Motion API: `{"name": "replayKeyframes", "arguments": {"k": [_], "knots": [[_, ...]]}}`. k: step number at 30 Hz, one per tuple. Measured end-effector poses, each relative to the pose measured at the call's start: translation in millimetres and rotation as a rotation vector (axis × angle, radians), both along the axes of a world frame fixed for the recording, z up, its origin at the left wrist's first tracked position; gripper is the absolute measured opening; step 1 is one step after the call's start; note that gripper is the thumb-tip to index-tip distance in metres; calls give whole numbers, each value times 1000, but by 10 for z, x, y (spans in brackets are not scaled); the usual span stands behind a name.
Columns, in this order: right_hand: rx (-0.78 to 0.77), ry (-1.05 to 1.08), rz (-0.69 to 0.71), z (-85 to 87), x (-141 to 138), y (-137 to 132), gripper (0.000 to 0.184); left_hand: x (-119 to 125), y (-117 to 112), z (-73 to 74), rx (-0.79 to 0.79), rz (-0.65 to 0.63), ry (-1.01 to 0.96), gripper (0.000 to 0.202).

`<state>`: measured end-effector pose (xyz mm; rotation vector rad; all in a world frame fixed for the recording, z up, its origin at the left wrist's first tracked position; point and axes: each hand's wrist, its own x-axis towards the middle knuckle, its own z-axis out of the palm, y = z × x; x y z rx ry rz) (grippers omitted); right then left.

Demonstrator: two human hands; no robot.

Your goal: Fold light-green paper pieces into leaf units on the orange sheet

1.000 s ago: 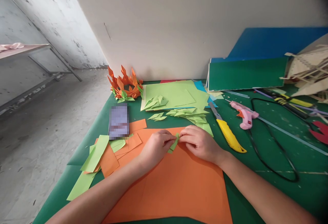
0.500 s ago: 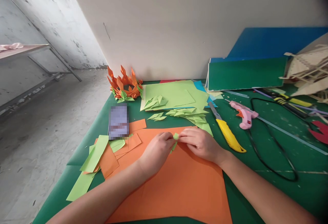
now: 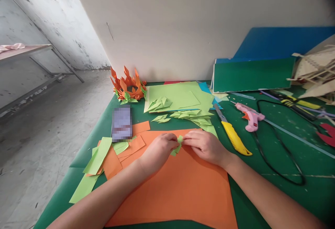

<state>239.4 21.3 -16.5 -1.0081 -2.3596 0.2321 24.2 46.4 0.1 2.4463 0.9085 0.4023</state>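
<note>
Between my two hands is a small folded piece of green paper (image 3: 177, 148), held over a large orange sheet (image 3: 172, 194). My left hand (image 3: 162, 152) pinches it from the left, fingers closed. From the right, my right hand (image 3: 204, 147) grips it with its fingertips pressed together. Part of the folded paper is hidden by the fingers. Just beyond lie several folded green paper leaves (image 3: 193, 115), and more leaves (image 3: 158, 104) rest on a light green sheet (image 3: 178, 91).
An orange paper crown-like ring (image 3: 128, 86) stands back left, near a blurred dark rectangle (image 3: 122, 122). Green strips (image 3: 98, 155) and orange strips lie left. A yellow cutter (image 3: 235, 139), a pink glue gun (image 3: 251, 117) with its black cord and a green board (image 3: 253, 75) are right.
The green paper's lower part shows wider below my left fingers. My hands stay nearly in place, and the whole view has shifted very slightly.
</note>
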Motion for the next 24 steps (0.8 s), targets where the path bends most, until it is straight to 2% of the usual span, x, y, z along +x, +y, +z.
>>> {"name": "replayKeyframes", "arguments": {"k": [3,7,10,20,22,24], "knots": [[-5,-18,1,11,0,-1,35,-3,6,3,8,-17,-37,31],[-8,-33,-10,11,7,0,35,-26,50,-39,50,-120,-60,31],[8,-61,-6,17,20,1,34,-42,86,-71,72,-131,-47,33],[31,-116,180,11,-70,-43,31,-30,90,-41,45,-115,-55,34],[40,-117,157,6,-53,-27,30,-32,91,-45,50,-121,-52,34],[54,-120,77,4,-13,5,30,-39,96,-61,67,-133,-55,33]]}}
